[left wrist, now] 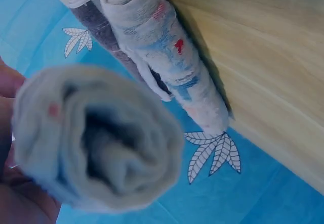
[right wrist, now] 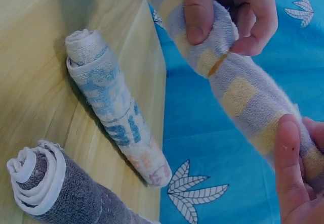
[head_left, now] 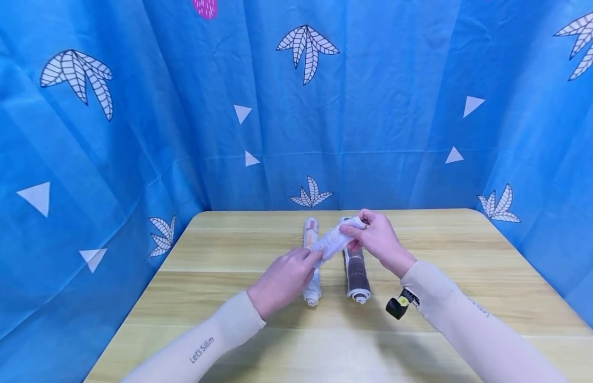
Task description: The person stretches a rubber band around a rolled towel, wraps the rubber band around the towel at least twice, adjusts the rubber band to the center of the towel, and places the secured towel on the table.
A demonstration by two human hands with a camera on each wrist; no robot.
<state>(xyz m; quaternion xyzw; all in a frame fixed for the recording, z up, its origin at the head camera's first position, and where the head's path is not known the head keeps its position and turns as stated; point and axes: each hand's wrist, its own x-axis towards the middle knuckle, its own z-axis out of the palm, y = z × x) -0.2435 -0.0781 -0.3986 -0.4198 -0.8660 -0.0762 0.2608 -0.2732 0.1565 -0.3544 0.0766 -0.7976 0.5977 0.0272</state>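
Note:
A rolled towel with pale purple and yellow checks is held above the table between both hands, slanting up to the right in the head view. My left hand grips its lower left end; the thumb and fingers pinch it near a thin brownish-yellow band that circles the roll. The upper right end is held in my right hand, thumb on the near side. Beneath lie two more rolled towels: a white one with blue and red print on the left, and a dark one with white edges on the right.
The wooden table carries both lying rolls, side by side and pointing away from me. A blue curtain with leaf and triangle prints surrounds its back and sides. A black wrist device hangs under the right sleeve.

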